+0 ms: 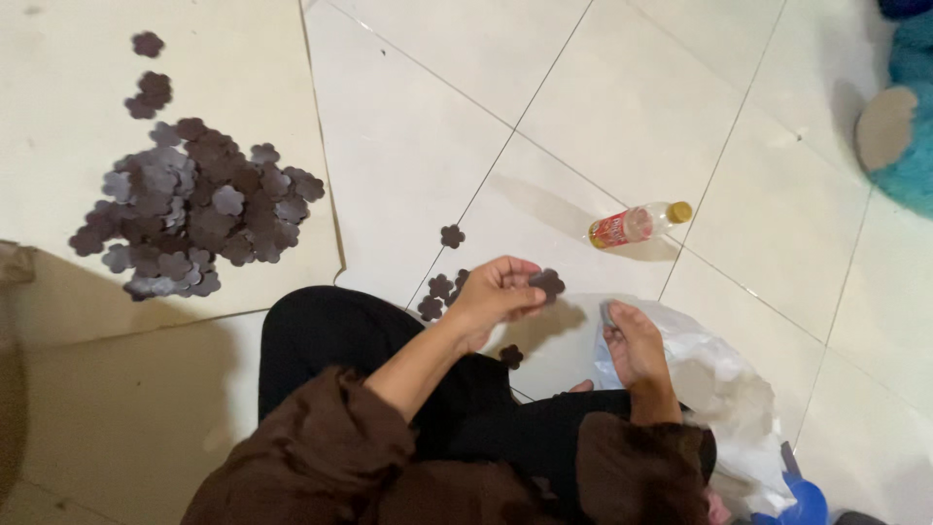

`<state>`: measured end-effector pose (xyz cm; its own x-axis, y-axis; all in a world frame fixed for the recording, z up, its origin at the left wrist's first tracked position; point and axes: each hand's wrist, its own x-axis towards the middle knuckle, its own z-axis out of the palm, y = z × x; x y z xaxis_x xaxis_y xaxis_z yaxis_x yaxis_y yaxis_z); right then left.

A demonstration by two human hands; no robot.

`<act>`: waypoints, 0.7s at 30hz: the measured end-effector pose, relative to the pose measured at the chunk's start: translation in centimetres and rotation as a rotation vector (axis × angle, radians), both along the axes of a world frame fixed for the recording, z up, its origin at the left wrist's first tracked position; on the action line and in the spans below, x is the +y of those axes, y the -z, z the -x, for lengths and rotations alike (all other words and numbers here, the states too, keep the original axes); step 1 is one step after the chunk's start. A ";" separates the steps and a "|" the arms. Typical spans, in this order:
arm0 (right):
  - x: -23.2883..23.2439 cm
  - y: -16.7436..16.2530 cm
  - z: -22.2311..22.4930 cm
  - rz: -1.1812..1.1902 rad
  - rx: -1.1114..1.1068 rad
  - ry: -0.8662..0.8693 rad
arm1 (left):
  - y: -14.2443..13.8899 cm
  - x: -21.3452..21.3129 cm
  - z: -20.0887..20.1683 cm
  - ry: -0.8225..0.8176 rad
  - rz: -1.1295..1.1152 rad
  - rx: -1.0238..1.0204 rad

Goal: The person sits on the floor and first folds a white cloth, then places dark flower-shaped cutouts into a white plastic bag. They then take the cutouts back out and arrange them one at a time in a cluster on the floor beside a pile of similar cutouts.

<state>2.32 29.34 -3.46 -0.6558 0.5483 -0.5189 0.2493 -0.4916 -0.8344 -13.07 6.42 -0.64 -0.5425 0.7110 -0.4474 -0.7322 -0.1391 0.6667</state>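
Note:
My left hand (498, 295) is raised over my lap, its fingers pinched on a dark purple-brown flower-shaped cutout (547, 283). My right hand (632, 342) rests on a white plastic bag (714, 384) and grips a small dark piece at its fingertips; what that piece is I cannot make out. A few loose flower cutouts (439, 293) lie on the tile just beyond my knee, one more (510, 356) sits on my dark trousers, and a single one (451, 235) lies further out.
A big heap of the same flower cutouts (194, 207) lies on a cream sheet (243, 58) at the left. A small plastic bottle with a yellow cap (637, 225) lies on the white floor tiles. A blue plush toy (904, 126) fills the upper right corner.

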 end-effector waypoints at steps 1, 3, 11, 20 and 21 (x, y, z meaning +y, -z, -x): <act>0.0 -0.3 -1.1 0.038 0.038 0.039 | -1.9 -0.6 -1.2 -0.001 -0.047 -0.047; -0.2 -0.8 -2.3 0.116 0.120 0.115 | -5.4 -2.0 -3.8 -0.002 -0.106 -0.009; -3.1 -4.3 -3.9 0.102 0.159 0.190 | -13.2 -6.6 -12.0 -0.055 -0.295 0.101; -6.9 -8.3 -4.8 0.047 0.167 0.182 | -17.3 -11.5 -16.5 -0.708 -0.025 1.949; -7.2 -8.5 -4.9 0.033 0.161 0.174 | -17.5 -11.9 -16.7 -0.729 -0.003 2.021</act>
<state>7.23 22.17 5.00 -0.6290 0.6443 -0.4351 0.0236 -0.5435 -0.8390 3.64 -5.52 16.89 -0.2572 0.2089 0.9435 0.9650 0.0043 0.2621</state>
